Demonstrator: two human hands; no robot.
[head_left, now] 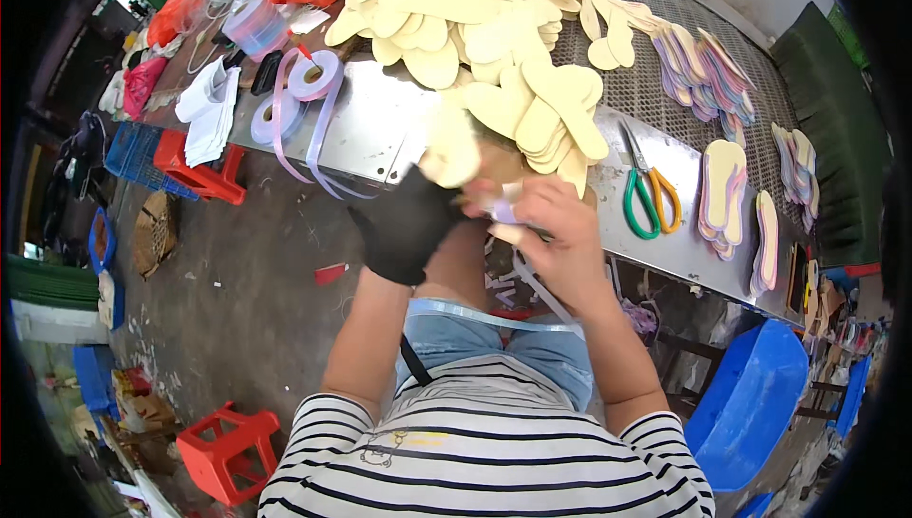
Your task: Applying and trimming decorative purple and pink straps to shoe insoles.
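Observation:
My left hand point(410, 228), in a black glove, is at the table's near edge. It is closed on the near end of a cream insole point(450, 149), which is smeared by motion; the gloved fingertips are hard to make out. Close beside it, my bare right hand point(562, 223) pinches a strip of lilac ribbon point(506, 209) between thumb and fingers. A length of ribbon hangs below that hand. Just beyond both hands lies a big heap of cream insoles point(532, 105). Scissors point(646, 195) with one green and one orange handle rest right of my right hand.
Ribbon rolls point(315, 76) stand at the table's left, beside folded white cloths point(209, 109). Bundles of edged insoles point(724, 190) lie at the right. Red stools point(228, 451) stand on the floor at left; a blue tub point(750, 404) is at lower right.

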